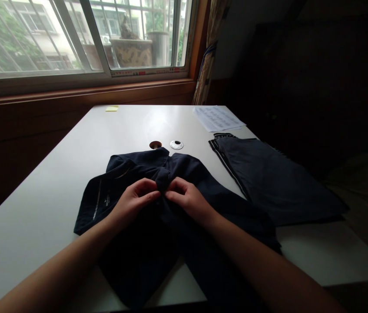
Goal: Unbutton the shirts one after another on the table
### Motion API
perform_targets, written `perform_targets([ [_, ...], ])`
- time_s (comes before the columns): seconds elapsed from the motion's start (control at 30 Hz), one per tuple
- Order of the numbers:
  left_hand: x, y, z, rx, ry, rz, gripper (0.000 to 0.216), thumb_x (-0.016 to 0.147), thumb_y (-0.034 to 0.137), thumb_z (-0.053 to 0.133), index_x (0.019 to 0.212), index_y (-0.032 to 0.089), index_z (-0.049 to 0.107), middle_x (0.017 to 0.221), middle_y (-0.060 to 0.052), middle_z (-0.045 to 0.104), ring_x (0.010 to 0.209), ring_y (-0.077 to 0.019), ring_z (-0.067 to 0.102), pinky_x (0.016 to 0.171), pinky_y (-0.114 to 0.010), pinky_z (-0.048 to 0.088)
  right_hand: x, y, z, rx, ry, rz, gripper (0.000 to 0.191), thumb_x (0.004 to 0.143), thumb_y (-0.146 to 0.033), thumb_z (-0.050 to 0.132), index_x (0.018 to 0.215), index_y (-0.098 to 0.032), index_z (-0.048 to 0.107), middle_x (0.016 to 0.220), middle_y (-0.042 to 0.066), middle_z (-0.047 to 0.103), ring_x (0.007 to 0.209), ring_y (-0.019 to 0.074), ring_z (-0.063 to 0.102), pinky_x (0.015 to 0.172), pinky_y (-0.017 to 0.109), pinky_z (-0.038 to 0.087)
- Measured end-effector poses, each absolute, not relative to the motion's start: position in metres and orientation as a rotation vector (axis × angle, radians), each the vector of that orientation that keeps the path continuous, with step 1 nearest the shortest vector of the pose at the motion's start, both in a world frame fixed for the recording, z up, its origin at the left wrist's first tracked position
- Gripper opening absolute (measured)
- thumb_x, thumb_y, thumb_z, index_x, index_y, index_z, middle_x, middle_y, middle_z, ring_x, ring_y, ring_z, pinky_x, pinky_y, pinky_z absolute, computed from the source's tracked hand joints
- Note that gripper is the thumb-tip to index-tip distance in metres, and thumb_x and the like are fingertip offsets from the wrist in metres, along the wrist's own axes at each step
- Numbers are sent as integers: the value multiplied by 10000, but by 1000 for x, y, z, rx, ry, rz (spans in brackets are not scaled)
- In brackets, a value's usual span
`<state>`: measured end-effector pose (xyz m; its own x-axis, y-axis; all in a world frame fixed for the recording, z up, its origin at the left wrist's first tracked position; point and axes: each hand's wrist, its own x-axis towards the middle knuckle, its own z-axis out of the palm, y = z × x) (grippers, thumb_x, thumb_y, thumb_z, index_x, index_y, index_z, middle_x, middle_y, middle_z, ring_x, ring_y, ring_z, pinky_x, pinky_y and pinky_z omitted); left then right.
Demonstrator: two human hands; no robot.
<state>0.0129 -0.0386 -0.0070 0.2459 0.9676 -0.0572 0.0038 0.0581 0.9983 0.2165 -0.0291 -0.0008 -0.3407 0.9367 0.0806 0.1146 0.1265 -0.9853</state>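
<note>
The dark navy cloth garment (144, 252) lies in the middle of the white table (40, 208), rumpled. Its long axis runs from far to near: the gathered top end points away toward the window (73, 34), and the lower part splits into two lobes that drape over the near edge. The left hand (134, 198) and the right hand (187, 198) meet at its centre, fingers curled in, each pinching a small ridge of the cloth, with the two sets of fingertips almost touching. From where I stand, the risk is that overhanging weight. If both pinches loosen together, the near part could drag the whole piece toward the edge, and a tug on one side only would skew the top end out of line. The fabric under the wrists is already bunched, so creases could get pressed in. Just to the right lies a folded dark garment with white piping (268, 182), near enough to get nudged. Beyond the hands are a round cable hole (155, 144) and its silver cap (176, 144), then printed paper sheets (218, 117) far right and a yellow sticky note (112, 108) far left.
</note>
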Motion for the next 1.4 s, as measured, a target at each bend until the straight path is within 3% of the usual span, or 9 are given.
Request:
perform_targets([
  [0.47,12,-37,-3,1371,1123,957,237,817,403,741,804,177,671,787,8,597,752,-148,541,666,-227,408,213,-36,1,-1040,-1795,977,127,822,-213,687,718,-206,614,815,-9,564,759,146,558,692,282,438],
  [0.67,12,-36,-4,1316,1066,968,206,827,367,737,918,184,705,911,-16,666,856,-175,595,768,-248,449,212,-37,0,-1052,-1807,931,131,825,-215,689,720,-211,611,808,-10,559,756,149,557,690,289,434],
  [0.9,12,-37,-10,1219,990,1014,228,821,330,756,953,188,636,910,-9,642,835,-153,589,743,-235,461,211,-37,2,-1054,-1796,935,143,840,-235,680,720,-213,604,808,-9,559,749,147,548,686,288,429],
  [1.4,11,-40,-6,1218,978,1012,247,819,317,770,1008,209,653,911,-2,633,837,-139,576,737,-224,444,218,-34,5,-1020,-1559,1009,191,865,-279,639,713,-213,545,773,-21,494,716,140,484,661,286,392],
])
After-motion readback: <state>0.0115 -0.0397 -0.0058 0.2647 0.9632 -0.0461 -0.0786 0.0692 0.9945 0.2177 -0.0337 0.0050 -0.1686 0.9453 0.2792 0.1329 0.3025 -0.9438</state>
